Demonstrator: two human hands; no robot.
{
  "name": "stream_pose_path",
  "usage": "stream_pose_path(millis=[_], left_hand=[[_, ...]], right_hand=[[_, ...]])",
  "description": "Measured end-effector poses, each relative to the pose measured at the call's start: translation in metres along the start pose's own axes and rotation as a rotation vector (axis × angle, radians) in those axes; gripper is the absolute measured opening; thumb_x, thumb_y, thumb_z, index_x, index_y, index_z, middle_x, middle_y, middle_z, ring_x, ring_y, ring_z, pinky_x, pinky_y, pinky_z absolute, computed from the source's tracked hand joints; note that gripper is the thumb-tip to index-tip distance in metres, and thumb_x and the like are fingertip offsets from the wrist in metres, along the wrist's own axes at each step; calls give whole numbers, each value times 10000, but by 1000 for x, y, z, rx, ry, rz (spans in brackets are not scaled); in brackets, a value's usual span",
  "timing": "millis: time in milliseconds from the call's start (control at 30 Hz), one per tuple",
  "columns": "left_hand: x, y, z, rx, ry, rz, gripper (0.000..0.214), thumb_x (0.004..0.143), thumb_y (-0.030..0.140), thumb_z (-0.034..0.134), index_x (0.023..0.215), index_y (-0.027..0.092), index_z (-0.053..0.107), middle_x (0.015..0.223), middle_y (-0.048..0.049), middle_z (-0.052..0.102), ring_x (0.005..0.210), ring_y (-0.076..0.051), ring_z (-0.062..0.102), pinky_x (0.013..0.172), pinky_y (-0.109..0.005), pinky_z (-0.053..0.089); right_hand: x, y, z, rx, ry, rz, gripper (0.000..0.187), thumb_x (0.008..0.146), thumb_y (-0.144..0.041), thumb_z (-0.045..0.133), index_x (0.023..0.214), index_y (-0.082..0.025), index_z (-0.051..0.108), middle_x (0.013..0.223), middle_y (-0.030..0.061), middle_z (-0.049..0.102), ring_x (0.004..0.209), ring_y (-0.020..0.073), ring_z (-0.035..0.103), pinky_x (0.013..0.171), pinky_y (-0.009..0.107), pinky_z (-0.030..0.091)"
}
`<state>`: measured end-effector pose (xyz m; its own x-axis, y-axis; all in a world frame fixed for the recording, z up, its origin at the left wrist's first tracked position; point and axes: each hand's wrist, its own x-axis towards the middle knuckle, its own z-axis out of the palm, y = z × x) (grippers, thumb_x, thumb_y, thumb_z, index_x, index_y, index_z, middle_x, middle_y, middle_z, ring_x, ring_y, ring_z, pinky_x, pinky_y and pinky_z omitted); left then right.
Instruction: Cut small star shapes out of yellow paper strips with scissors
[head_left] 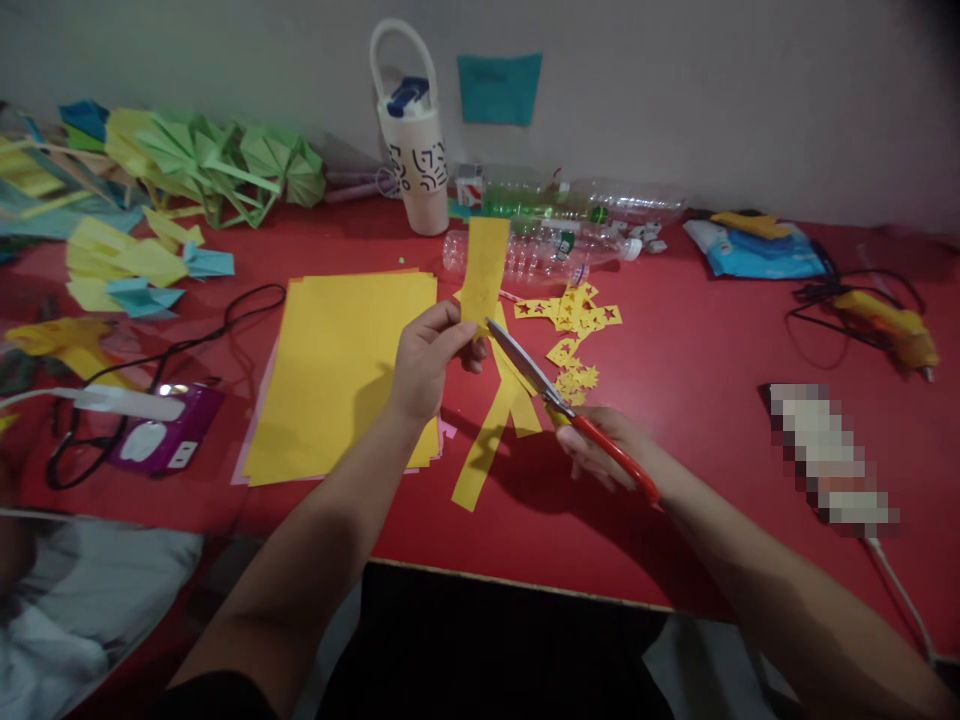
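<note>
My left hand (pixel 431 355) pinches the lower end of a yellow paper strip (pixel 487 258) that stands upright above the red table. In my right hand (pixel 604 440) is a pair of scissors (pixel 536 370) with red handles, its blade tips touching the strip close to my left fingertips. Whether the blades are parted is hard to make out. Beneath my hands lie loose yellow strips (pixel 484 450). A small pile of cut yellow stars (pixel 576 384) and star-punched scraps (pixel 577 312) sits just beyond the scissors. Left of my left hand is a stack of yellow sheets (pixel 341 370).
A white tumbler (pixel 416 165) and plastic bottles (pixel 540 250) stand or lie along the wall. Glue guns (pixel 892 325) with black cords, a purple power adapter (pixel 169 428), a blue packet (pixel 754 248), folded paper pieces (pixel 217 165) and a pixelated object (pixel 829 455) lie around the table (pixel 697 440).
</note>
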<state>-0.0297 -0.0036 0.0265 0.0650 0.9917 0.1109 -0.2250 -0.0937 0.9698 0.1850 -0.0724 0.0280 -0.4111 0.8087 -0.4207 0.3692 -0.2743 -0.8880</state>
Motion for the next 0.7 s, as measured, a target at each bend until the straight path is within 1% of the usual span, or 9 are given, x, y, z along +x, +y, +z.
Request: stream_pose_path(millis=[100, 200, 267, 300, 500, 600, 700], left_hand=[[0, 2, 2, -5, 18, -17, 152, 743, 262, 612, 649, 197, 513, 531, 38, 603, 444, -60, 541, 451, -192, 470], [-1, 3, 4, -46, -57, -45, 109, 729, 279, 626, 712, 184, 575, 537, 37, 606, 442, -64, 545, 446, -196, 469], [-2, 3, 5, -69, -101, -51, 114, 719, 278, 644, 743, 177, 595, 545, 38, 615, 440, -65, 550, 446, -197, 471], [-2, 2, 5, -75, -104, -47, 114, 720, 274, 648, 737, 177, 591, 548, 39, 618, 440, -64, 551, 447, -194, 471], [0, 0, 2, -75, -56, 6, 161, 757, 267, 624, 652, 188, 531, 559, 42, 628, 456, -54, 558, 464, -182, 466], [1, -1, 1, -91, -52, 23, 156, 758, 239, 620, 634, 188, 539, 550, 45, 621, 451, -50, 552, 458, -176, 459], [0, -2, 1, -91, -44, 31, 153, 750, 218, 619, 616, 186, 552, 545, 42, 619, 458, -49, 552, 456, -173, 459]], right_hand=[[0, 1, 1, -6, -1, 0, 480, 770, -628, 644, 605, -237, 419, 375, -97, 377, 296, 65, 383, 349, 226, 367], [1, 3, 2, -5, 19, -2, 464, 777, -625, 626, 619, -237, 427, 367, -100, 358, 299, 75, 399, 347, 224, 362], [2, 3, 3, 6, 32, -7, 466, 769, -632, 621, 617, -236, 430, 366, -103, 349, 295, 73, 389, 350, 227, 373], [2, 2, 3, 8, 37, -6, 468, 760, -637, 625, 618, -234, 434, 370, -104, 351, 291, 70, 380, 351, 230, 379], [0, -1, 3, 7, 39, 12, 477, 717, -648, 666, 636, -232, 446, 396, -110, 363, 296, 63, 371, 392, 250, 437], [0, 0, 2, 22, 31, 3, 490, 711, -655, 671, 627, -235, 434, 395, -114, 357, 303, 60, 374, 448, 273, 488], [1, 2, 1, 21, 13, -4, 487, 719, -659, 659, 633, -236, 434, 394, -113, 354, 313, 64, 381, 466, 280, 499]])
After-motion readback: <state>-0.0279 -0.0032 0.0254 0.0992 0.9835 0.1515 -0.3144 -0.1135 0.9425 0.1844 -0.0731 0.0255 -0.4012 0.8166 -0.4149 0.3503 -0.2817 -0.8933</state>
